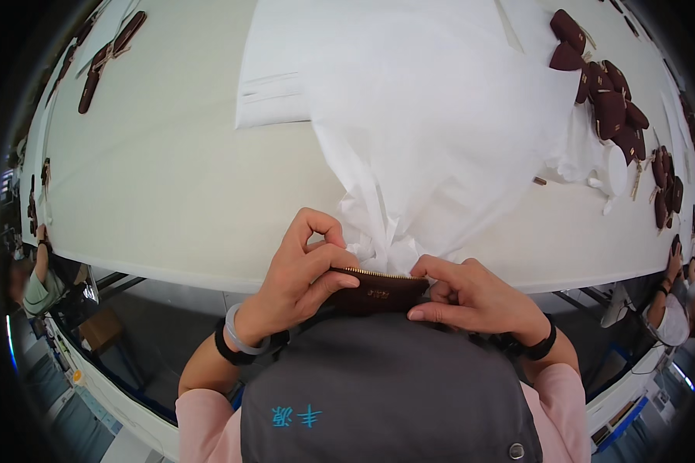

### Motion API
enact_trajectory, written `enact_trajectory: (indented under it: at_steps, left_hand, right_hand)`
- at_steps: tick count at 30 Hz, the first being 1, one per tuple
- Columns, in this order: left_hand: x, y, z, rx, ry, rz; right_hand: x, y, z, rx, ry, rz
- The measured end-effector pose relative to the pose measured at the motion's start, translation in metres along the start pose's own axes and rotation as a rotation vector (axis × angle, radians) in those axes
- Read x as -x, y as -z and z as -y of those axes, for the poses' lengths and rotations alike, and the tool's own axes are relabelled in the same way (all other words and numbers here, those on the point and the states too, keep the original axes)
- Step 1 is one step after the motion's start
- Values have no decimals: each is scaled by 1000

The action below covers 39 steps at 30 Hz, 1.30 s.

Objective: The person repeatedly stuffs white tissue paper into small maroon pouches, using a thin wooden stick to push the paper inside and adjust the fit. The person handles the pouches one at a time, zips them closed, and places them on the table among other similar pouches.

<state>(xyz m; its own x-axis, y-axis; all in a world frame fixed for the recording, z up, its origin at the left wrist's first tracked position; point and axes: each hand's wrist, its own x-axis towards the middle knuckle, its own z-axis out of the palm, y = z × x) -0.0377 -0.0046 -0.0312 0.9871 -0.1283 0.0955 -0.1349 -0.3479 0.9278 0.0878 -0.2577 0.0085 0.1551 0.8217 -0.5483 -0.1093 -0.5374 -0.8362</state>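
A dark brown pouch (pixel 382 299) with a gold zipper along its top edge is held upright in front of my apron, at the table's near edge. My left hand (pixel 297 266) grips its left end, thumb on the front face and fingers behind the zipper. My right hand (pixel 479 297) is closed at the right end, with the index finger by the zipper's end and the thumb lower down. Crumpled white tissue paper (pixel 425 177) gathers right behind the zipper and fans out across the table. Whether the paper enters the pouch is hidden.
Several brown pouches (pixel 610 114) lie heaped at the far right, beside a white roll (pixel 615 170). A small brown piece (pixel 540 181) lies nearer. Long brown items (pixel 90 89) rest at the far left. Other people (pixel 42 285) sit along both sides.
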Motion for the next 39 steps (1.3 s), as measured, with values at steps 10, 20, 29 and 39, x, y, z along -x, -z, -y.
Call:
enact_trajectory:
  at_steps: [10,20,29,39]
  left_hand:
    - [11,-1,9,63,-32,-51]
    - [7,-19,9,112,16,-385]
    - [-30,24,11,-598,-498,-359]
    - [-14,24,27,-663,-491,-320]
  right_hand:
    - [5,-3,14,-149,-74,-172]
    - [-9,-17,8,-170,-2,-51]
    - [-44,28,4,1056,536,-628]
    - [-58,3,-1,635,473,-573]
